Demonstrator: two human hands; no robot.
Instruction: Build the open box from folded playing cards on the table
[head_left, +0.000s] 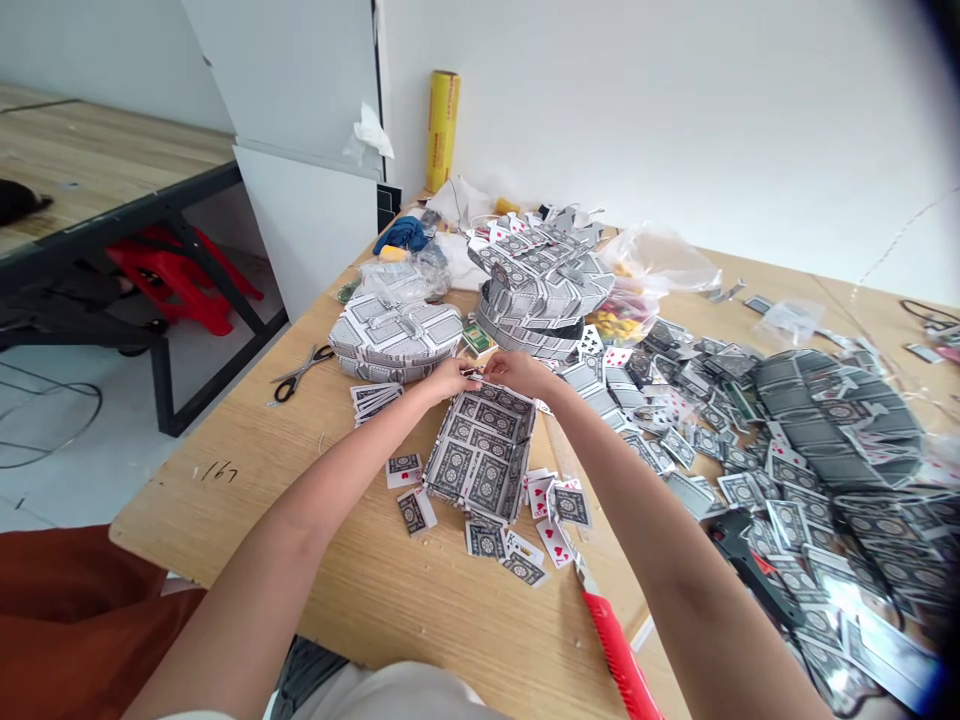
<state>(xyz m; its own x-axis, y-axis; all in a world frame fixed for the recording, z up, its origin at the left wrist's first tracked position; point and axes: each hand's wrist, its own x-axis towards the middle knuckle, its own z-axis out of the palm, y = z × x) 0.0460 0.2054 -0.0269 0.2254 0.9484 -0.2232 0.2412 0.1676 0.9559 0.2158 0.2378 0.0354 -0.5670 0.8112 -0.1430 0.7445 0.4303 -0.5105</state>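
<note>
Card box (pixel 480 450): on the table (pixel 255 500), nearer the left edge than the right, opening toward you, far rim under your fingers; can't tell if that end is lifted.
Left hand (pixel 451 378): grasping the far rim, thumb toward the inside.
Right hand (pixel 516 371): fingers bent and drawn together at the same rim, beside the left; can't tell if they pinch the rim or a small piece.
Step in hand: looks like fitting or fixing card edging along that far rim.
Next move: seems to call for your left holding the wall steady while your right presses the edge flush.
Loose cards (pixel 486 541): scattered about the box, toward the table's near edge.
Red-handled blade (pixel 615 640): lies to the box's right, handle pointing to the near edge; mind your right forearm.
Glue gun (pixel 754 565): toward the table's right, among cards, out of both hands; reach for it if the rim needs glue.
Scissors (pixel 300 376): by the left edge, unheld.
Lidded card box (pixel 397 335): beyond your left hand, toward the far-left corner.
</note>
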